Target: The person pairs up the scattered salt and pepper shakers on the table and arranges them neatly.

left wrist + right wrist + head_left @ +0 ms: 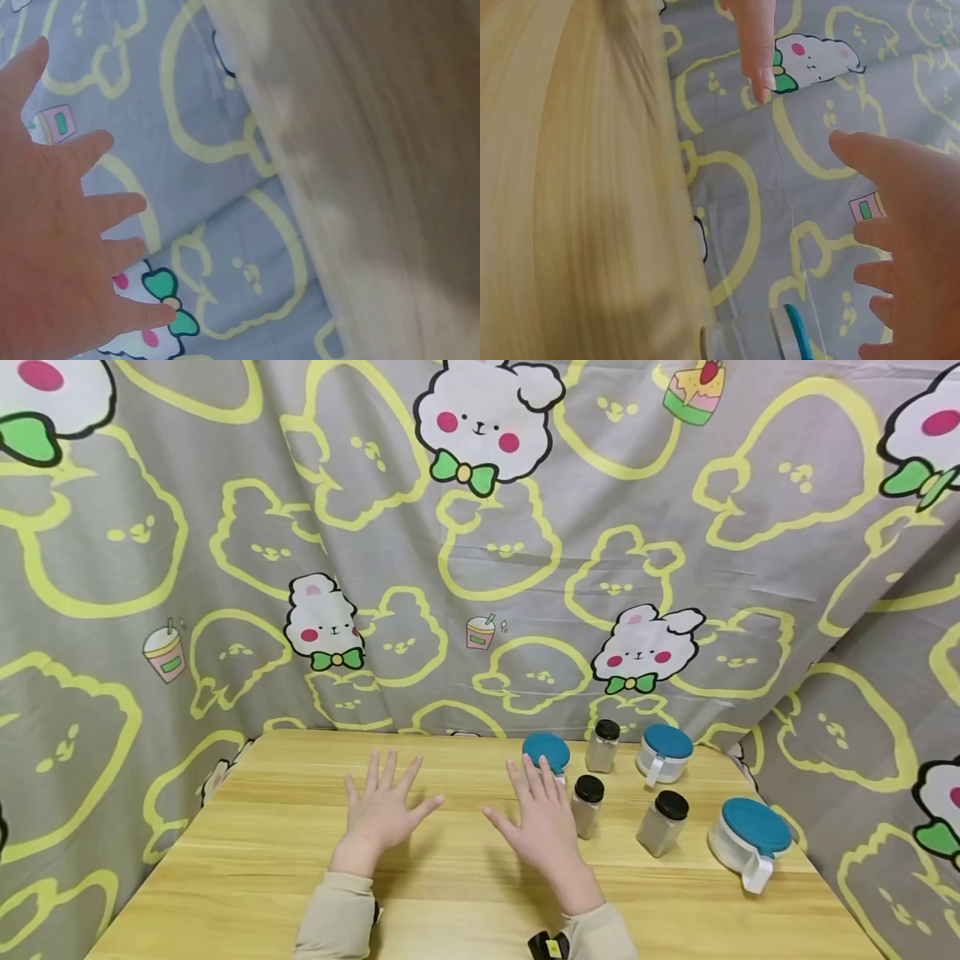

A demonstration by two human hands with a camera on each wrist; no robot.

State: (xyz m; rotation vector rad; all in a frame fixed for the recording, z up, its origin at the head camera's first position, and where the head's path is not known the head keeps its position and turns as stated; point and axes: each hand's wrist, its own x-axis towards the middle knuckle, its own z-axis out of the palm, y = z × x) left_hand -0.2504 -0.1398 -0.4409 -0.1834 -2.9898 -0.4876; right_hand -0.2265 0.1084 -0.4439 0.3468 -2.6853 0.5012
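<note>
My left hand (pixel 381 814) is held over the left-middle of the wooden table (pixel 247 827), fingers spread and straight, holding nothing. My right hand (pixel 543 822) is spread the same way further right, also bare of any object. In the head view its fingertips overlap a teal-lidded jar (pixel 547 750) behind it. Beside its outer edge stands a black-capped square bottle (pixel 587 807). The left wrist view shows the left palm (pixel 52 232) with all its fingers stretched out. In the right wrist view the right hand (pixel 915 240) appears near a jar (pixel 750 337).
Two more black-capped bottles, one at the back (pixel 602 746) and one nearer (pixel 663 823), stand right of the hands. Teal-lidded white containers with handles sit at the back right (pixel 664 755) and right edge (pixel 750 839). A patterned grey curtain (pixel 420 552) hangs behind the table.
</note>
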